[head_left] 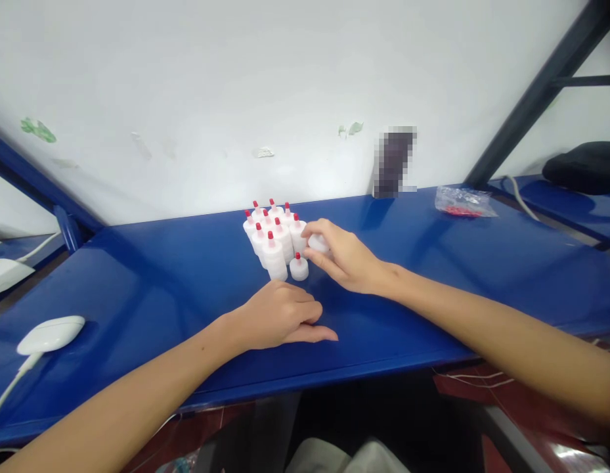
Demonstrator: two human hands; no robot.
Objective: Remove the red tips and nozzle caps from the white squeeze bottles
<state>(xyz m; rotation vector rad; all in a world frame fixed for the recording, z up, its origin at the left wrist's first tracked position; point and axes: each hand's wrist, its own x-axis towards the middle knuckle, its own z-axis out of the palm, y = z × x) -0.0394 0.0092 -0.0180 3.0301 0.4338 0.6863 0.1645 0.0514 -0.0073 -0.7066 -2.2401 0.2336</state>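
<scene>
My right hand [341, 256] holds a small white bottle [318, 244] between thumb and fingers, just right of a group of white bottles [272, 253] with red tips. One short bottle with a red tip [299, 267] stands in front of the group, below my right fingertips. My left hand [287, 315] is near the table's front part, below the group, with its fingers curled and its thumb stretched to the right. Nothing shows in it, and its palm side is hidden.
On the blue table [186, 263], a clear bag with red pieces [463, 202] lies at the back right. A dark blurred object [393, 163] leans on the white wall. A white device with a cable [51, 335] sits at the left.
</scene>
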